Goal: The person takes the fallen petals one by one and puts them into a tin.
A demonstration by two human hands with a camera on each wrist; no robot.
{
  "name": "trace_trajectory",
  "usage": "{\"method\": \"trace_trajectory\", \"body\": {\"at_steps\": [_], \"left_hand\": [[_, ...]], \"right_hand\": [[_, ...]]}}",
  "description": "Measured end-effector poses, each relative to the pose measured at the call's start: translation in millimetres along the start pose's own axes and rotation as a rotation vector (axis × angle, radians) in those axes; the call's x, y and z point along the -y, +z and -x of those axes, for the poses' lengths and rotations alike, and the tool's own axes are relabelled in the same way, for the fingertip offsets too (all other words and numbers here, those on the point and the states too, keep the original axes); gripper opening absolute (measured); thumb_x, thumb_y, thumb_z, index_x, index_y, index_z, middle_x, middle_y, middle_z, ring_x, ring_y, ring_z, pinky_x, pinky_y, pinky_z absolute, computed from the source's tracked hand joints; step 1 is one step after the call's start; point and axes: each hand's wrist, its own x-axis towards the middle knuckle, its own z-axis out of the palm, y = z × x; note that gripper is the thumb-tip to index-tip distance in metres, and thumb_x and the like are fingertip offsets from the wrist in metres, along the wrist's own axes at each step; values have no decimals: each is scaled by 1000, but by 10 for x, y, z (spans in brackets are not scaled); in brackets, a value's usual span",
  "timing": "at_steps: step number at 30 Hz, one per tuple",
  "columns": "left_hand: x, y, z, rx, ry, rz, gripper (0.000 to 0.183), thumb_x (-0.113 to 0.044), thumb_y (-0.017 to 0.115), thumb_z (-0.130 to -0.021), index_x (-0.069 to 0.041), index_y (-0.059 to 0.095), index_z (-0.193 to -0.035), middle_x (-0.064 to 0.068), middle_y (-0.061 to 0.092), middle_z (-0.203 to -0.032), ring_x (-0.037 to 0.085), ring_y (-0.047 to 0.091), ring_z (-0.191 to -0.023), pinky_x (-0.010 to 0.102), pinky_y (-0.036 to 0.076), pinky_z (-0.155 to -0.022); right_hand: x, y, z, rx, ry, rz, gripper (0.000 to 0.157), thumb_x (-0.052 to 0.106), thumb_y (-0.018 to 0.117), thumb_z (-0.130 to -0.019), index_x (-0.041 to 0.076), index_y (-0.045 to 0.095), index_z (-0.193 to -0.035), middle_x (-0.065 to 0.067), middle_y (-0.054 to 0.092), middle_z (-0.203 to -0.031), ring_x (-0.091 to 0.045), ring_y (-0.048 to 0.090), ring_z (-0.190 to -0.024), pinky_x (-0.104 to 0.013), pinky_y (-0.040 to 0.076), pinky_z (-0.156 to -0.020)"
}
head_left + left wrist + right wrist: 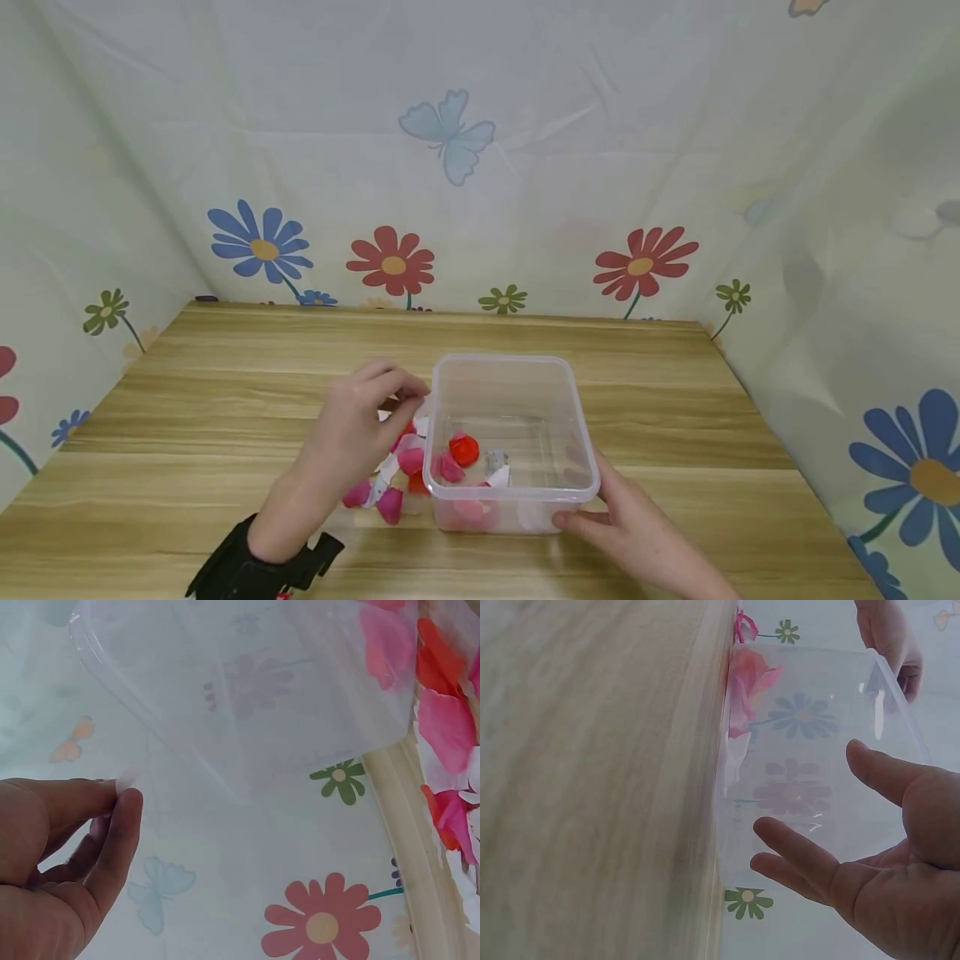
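Note:
A clear plastic box (510,493) stands on the table, with red and pink petals (463,450) and whitish pieces inside. My left hand (352,429) is raised at the box's left rim, above a loose pile. Thumb and forefinger pinch a small whitish piece (129,778); its kind cannot be told. My right hand (626,521) rests on the box's near right corner, thumb at the front wall. In the right wrist view its fingers (799,851) are fairly straight and spread against the wall.
Pink and red petals (390,505) mixed with torn white scraps (385,473) lie on the wooden table (675,375) left of the box, close to its wall. A flower-printed curtain (510,208) stands around the back and sides. A black strap (240,567) circles the left wrist.

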Motion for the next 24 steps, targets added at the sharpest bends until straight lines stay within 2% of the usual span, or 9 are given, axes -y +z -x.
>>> {"method": "trace_trajectory", "body": {"at_steps": [5,10,13,17,24], "left_hand": [[-76,9,-28,-20,48,37,24,4,82,-76,-9,73,-94,-7,63,-92,4,64,-78,16,50,-71],[-135,43,-48,16,54,58,22,2,81,-78,-10,73,-95,-8,63,-93,5,65,-83,16,50,-74],[-146,82,-49,47,49,75,23,1,81,-79,-11,73,-96,-9,63,-93,3,64,-84,16,50,-74],[-143,136,-50,80,64,100,23,1,80,-79,-12,72,-96,-10,61,-93,1,61,-83,15,50,-74],[-138,185,-52,107,100,132,21,3,79,-79,-9,72,-95,-8,61,-92,3,61,-79,15,50,-72]], "right_hand": [[7,9,-12,-3,2,12,86,13,75,-89,27,21,-155,-11,35,-148,-30,46,-126,-28,50,-84],[8,-4,-45,1,3,24,95,11,78,-85,28,17,-156,-8,39,-144,-30,54,-117,-30,51,-84],[1,-29,-77,9,-40,69,103,12,81,-83,28,12,-157,-6,41,-141,-28,59,-110,-31,51,-82],[-15,-64,-134,11,-126,148,107,17,84,-80,25,11,-158,-6,45,-137,-29,59,-106,-30,51,-83],[-38,-71,-187,31,-148,170,110,22,87,-76,22,13,-157,-5,44,-140,-32,56,-112,-32,47,-90]]}}
